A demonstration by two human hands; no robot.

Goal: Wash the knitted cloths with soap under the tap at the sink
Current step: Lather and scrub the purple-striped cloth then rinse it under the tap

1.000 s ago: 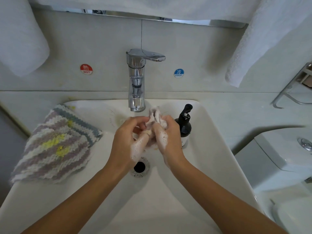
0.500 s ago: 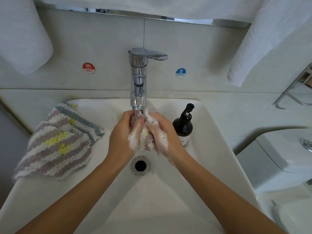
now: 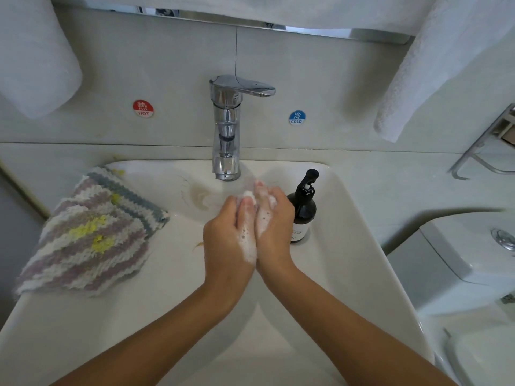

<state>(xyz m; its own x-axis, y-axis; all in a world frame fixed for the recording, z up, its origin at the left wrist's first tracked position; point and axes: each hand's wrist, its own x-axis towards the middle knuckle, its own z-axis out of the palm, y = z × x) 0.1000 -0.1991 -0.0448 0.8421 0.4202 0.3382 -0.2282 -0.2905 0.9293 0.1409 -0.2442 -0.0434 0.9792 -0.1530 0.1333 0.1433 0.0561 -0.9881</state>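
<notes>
A small soapy knitted cloth (image 3: 249, 194) pokes out at my fingertips, just below the spout of the chrome tap (image 3: 225, 129). My left hand (image 3: 225, 240) and my right hand (image 3: 276, 227) are pressed together over the white sink (image 3: 362, 246), gripping the cloth between them. White foam covers both hands along the seam between them. Most of the cloth is hidden inside my hands. Striped knitted cloths (image 3: 92, 235) in purple, white, grey and yellow lie stacked on the sink's left rim.
A dark soap pump bottle (image 3: 302, 215) stands just right of my right hand. White towels hang at the upper left (image 3: 33, 57) and upper right (image 3: 434, 65). A toilet tank (image 3: 459, 254) and a metal rack (image 3: 487, 143) are at the right.
My hands have shifted slightly right and closed flatter against each other, hiding more of the cloth. They now cover the drain. The stacked cloths have not moved.
</notes>
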